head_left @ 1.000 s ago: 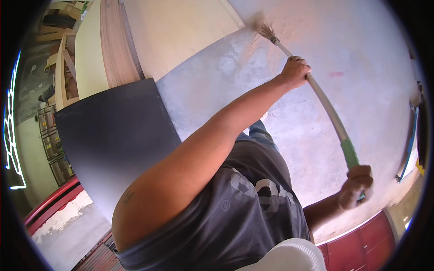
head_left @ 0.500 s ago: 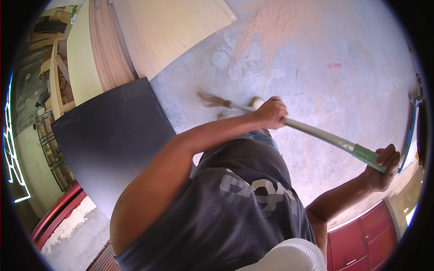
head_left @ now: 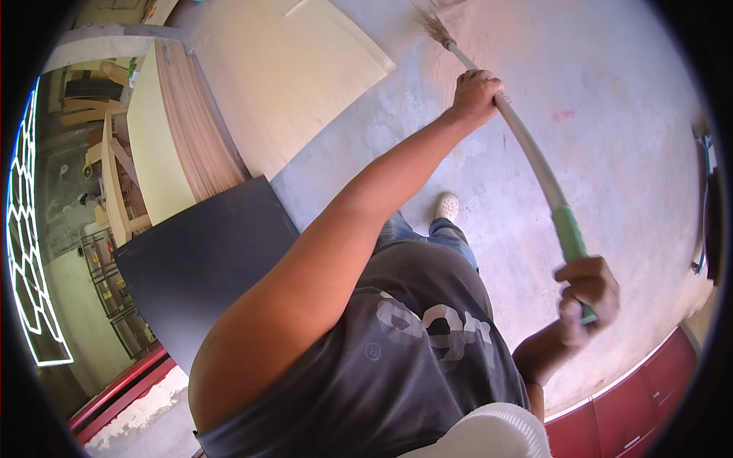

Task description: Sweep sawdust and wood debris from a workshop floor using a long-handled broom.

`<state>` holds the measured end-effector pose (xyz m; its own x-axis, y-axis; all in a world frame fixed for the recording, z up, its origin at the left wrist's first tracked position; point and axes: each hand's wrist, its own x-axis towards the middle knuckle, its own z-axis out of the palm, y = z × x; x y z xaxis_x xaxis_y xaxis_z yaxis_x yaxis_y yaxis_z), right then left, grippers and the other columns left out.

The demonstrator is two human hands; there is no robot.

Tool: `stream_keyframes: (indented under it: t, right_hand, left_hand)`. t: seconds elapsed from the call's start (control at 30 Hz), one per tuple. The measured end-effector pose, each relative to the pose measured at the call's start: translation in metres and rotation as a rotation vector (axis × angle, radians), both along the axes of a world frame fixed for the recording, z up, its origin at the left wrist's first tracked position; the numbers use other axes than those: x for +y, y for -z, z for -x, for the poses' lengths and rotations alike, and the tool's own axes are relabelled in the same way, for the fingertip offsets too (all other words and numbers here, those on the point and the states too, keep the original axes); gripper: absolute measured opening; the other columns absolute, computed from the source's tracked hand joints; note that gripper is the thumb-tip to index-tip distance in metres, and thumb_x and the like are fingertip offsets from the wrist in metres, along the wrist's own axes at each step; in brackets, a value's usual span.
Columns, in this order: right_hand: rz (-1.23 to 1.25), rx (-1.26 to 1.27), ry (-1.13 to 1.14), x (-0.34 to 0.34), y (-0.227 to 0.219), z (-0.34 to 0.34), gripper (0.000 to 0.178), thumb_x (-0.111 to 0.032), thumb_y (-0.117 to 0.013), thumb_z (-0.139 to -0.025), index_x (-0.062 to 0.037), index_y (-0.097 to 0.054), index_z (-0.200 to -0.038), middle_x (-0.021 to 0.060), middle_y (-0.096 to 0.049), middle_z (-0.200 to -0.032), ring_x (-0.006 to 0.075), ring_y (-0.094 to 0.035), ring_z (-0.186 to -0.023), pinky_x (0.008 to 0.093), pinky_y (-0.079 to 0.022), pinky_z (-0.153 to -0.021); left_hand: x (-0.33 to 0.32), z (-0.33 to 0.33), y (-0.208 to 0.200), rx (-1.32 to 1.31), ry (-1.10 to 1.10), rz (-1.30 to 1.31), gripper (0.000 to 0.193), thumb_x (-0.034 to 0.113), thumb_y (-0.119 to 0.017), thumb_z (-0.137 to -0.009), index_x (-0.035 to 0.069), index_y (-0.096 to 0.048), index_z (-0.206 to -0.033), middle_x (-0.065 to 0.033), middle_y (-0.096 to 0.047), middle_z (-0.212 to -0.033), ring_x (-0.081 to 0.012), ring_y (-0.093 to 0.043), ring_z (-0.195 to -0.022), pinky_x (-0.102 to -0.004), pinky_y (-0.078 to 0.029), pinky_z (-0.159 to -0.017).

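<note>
A long-handled broom (head_left: 532, 146) slants across the view, its bristle head (head_left: 435, 29) at the far edge over the concrete floor. My left hand (head_left: 477, 98) is closed around the pale pole, a short way behind the bristles. Nearer to me and to the right, my right hand (head_left: 592, 294) wraps the end of the green grip (head_left: 569, 233). My left arm is stretched far forward and my right arm is bent. Whether the bristles touch the floor I cannot tell.
On the left lie a stack of wood sheets (head_left: 200, 114), a pale board (head_left: 290, 76) and a black panel (head_left: 206, 259). Shelving (head_left: 111, 282) stands beyond them. Pale dust (head_left: 450, 72) marks the far floor. Red cabinets (head_left: 611, 420) are at the lower right. My shoe (head_left: 447, 206) shows below me.
The broom head has swung from near my feet on the left to the far edge. My left hand has moved forward with the pole, and my right hand has come in leftward.
</note>
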<state>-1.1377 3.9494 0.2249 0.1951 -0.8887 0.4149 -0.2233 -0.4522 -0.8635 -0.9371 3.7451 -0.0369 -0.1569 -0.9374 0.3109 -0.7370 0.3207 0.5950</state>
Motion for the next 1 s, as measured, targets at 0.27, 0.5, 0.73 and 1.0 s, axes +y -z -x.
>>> stream_keyframes:
  t: [0.27,0.5,0.73,1.0]
  right_hand:
    - [0.199,-0.474,0.027,-0.018,-0.036,0.12,0.017,-0.026,-0.051,-0.082,-0.015,-0.048,-0.07,-0.0026,-0.048,-0.068,0.0146,-0.05,-0.074,0.0337,-0.043,-0.07]
    - [-0.045,-0.168,0.171,-0.124,0.021,-0.172,0.034,-0.024,-0.073,-0.084,-0.008,-0.049,-0.066,0.0057,-0.054,-0.061,0.015,-0.052,-0.057,0.0289,-0.037,-0.05]
    - [-0.017,-0.125,0.517,-0.143,0.017,-0.232,0.048,-0.046,-0.065,-0.091,-0.0081,-0.045,-0.069,0.0056,-0.048,-0.062,0.0139,-0.043,-0.058,0.027,-0.031,-0.052]
    - [0.085,-0.415,0.871,-0.044,0.038,-0.272,0.044,-0.042,-0.057,-0.097,-0.0139,-0.034,-0.072,0.0,-0.03,-0.071,0.0134,-0.037,-0.074,0.0301,-0.031,-0.067]
  left_hand:
    - [0.032,-0.017,-0.072,0.014,0.518,0.113,0.018,0.024,-0.078,-0.07,0.012,-0.065,-0.069,-0.0041,-0.068,-0.092,-0.0254,-0.06,-0.103,-0.049,-0.04,-0.096]
    - [-0.097,-0.144,0.06,-0.197,0.36,-0.093,0.023,0.036,-0.072,-0.077,0.015,-0.069,-0.07,-0.0051,-0.066,-0.081,-0.0272,-0.062,-0.092,-0.0461,-0.041,-0.085]
    - [-0.196,-0.179,0.026,-0.094,0.485,-0.055,0.013,0.024,-0.068,-0.079,0.013,-0.069,-0.073,-0.0072,-0.065,-0.08,-0.0295,-0.06,-0.092,-0.0463,-0.04,-0.088]
    - [-0.173,-0.199,-0.008,0.0,0.853,0.059,0.03,0.035,-0.072,-0.078,0.012,-0.061,-0.062,-0.0085,-0.063,-0.07,-0.0289,-0.062,-0.081,-0.0454,-0.042,-0.084]
